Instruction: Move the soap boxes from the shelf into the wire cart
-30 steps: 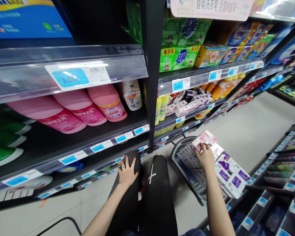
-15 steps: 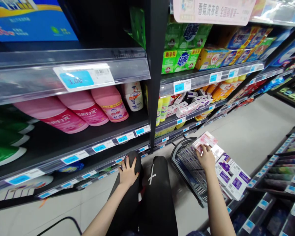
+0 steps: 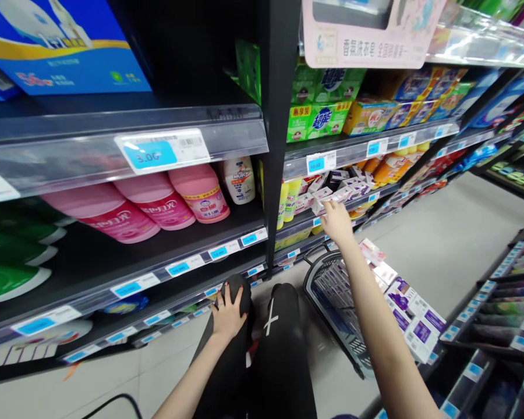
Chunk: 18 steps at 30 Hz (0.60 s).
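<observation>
My left hand (image 3: 228, 313) rests with spread fingers on my left knee. Over the low shelf at the right, my right hand (image 3: 337, 223) reaches out, its stretched fingertips at the front of a white and pink soap box (image 3: 319, 205). Contact with that box is hard to make out. More soap boxes (image 3: 351, 187), white with pink or purple print, lie jumbled just behind. Below my right forearm stands a dark shopping basket (image 3: 332, 334). White and purple soap packs (image 3: 413, 314) lie along its right side, partly hidden by the forearm.
Pink bottles (image 3: 201, 198) and a white spray bottle (image 3: 239, 181) stand on the left shelf. A black upright post (image 3: 276, 134) divides the shelving. Green soap packs (image 3: 317, 119) fill the shelf above. Another low rack (image 3: 498, 326) stands at the right across the floor.
My right hand has left the pink pack at the basket and moved up and left to the soap boxes on the shelf. My left hand stays on the knee. The view has tilted slightly upward.
</observation>
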{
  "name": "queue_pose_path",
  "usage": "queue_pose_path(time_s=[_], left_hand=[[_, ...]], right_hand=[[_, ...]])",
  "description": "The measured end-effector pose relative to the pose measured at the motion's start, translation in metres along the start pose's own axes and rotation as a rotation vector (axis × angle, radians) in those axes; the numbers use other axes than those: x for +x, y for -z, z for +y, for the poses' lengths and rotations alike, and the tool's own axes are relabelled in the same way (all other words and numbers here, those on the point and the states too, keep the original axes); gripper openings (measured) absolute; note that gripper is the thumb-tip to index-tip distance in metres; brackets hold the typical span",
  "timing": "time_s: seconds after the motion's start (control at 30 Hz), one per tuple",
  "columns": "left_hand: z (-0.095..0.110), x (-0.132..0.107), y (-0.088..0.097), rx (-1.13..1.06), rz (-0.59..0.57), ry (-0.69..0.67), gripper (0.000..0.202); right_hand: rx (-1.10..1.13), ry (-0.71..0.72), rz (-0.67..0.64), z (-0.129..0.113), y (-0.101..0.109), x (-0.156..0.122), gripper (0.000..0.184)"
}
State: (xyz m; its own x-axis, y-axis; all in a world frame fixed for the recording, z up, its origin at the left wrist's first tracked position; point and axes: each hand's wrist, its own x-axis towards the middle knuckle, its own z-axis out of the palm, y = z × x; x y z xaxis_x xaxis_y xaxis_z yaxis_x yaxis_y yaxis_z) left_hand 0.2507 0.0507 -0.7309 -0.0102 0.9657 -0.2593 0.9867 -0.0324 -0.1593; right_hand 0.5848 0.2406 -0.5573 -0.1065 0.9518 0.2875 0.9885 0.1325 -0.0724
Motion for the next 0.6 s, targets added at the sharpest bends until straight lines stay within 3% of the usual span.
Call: queue_pose_path(time_s=[0.03,0.13,0.3,0.47,0.6], left_hand=[[0.000,-0.001,0.000,0.014,0.003,-0.002,0.077],[0.000,-0.002,-0.002,0.065,0.010,0.007,0.074],[-0.002,-0.003,-0.001,0.113,0.004,0.002,0.070],[-0.001,-0.004,0.002,0.078,0.006,-0.009,0.070],[-0.001,0.001,0.000,-0.045,-0.068,0.009,0.071]], right_hand=[[-0.034,0.048,-0.079,-0.008,-0.006,0.018,0.048],[-0.060,0.098,-0.135,-0.024,-0.030,0.057,0.050],[-0.066,0.130,-0.148,-0.029,-0.059,0.077,0.043],[-0.005,0.124,-0.075,-0.011,-0.050,0.071,0.037],[0.374,-0.029,0.202,0.007,-0.031,0.045,0.038]])
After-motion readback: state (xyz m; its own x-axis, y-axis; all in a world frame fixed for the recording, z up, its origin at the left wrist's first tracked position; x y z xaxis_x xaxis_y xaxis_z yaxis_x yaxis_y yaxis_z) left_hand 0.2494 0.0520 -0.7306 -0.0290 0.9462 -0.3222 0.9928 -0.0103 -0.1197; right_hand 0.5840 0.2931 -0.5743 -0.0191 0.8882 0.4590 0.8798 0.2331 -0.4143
